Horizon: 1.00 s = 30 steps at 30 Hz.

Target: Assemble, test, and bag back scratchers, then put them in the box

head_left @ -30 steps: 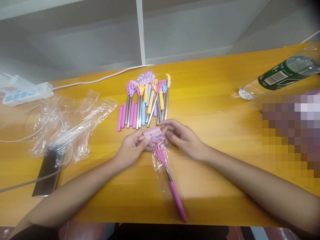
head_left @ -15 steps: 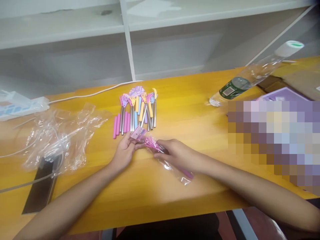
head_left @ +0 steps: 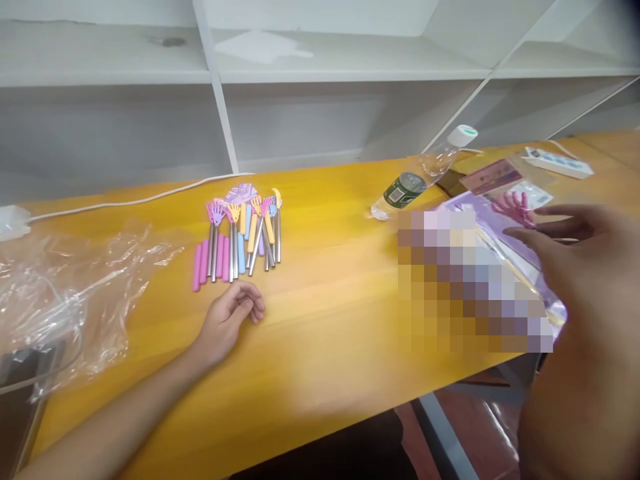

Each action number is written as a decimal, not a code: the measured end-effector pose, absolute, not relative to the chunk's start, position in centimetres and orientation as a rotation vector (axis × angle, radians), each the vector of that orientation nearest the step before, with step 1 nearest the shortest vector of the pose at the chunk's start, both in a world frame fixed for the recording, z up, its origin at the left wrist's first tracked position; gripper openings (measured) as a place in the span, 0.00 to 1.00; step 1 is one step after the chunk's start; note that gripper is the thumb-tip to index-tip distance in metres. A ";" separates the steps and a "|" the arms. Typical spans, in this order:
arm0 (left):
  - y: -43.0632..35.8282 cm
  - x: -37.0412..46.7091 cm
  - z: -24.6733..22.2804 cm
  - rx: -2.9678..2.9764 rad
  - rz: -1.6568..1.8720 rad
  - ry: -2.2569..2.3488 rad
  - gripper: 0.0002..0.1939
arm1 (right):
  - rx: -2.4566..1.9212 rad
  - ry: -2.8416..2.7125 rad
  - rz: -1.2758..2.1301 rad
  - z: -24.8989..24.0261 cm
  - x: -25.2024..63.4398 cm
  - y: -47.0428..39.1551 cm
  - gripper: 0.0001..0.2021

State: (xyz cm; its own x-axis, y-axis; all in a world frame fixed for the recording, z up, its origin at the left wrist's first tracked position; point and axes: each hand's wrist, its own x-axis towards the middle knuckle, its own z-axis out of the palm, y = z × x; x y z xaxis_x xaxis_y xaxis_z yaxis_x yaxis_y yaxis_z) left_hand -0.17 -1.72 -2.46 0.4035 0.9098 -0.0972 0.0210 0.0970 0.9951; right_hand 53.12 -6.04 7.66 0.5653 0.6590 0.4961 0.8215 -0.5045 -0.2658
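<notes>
My left hand (head_left: 231,320) rests over the table, its fingers loosely curled with nothing between them. In front of it lie scratchers (head_left: 253,233) with small hand-shaped heads and metal rods, beside pink handles (head_left: 203,265) and blue and yellow ones. Purple printed cards (head_left: 241,193) lie behind them. At the right, my right hand (head_left: 570,233) holds a bagged scratcher with a pink hand-shaped head (head_left: 517,208) between thumb and fingers. It is over a purple package pile (head_left: 467,203), partly hidden by pixelation.
A leaning plastic bottle (head_left: 417,183) stands behind the pile. Clear plastic bags (head_left: 105,287) and a dark flat object (head_left: 25,407) lie at the left. Shelving (head_left: 350,73) rises at the back. A power strip (head_left: 557,162) is at the back right.
My right hand has moved far right with the bagged pink scratcher. My left hand has let go of its card end and is empty. The view has shifted right.
</notes>
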 end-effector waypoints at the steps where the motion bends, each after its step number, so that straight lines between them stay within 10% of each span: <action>1: -1.8 -0.2 -2.5 1.318 0.826 0.942 0.06 | -2.409 -1.090 -0.353 7.6 53.9 -5.9 0.20; 18: -2.2 -0.1 -3.0 1.446 0.781 0.902 0.04 | -2.166 -1.330 -0.606 6.6 49.8 -3.3 0.13; 30: -1.4 -1.3 -2.4 2.522 0.693 1.048 0.10 | -1.654 -2.247 0.372 -2.1 27.6 4.1 0.09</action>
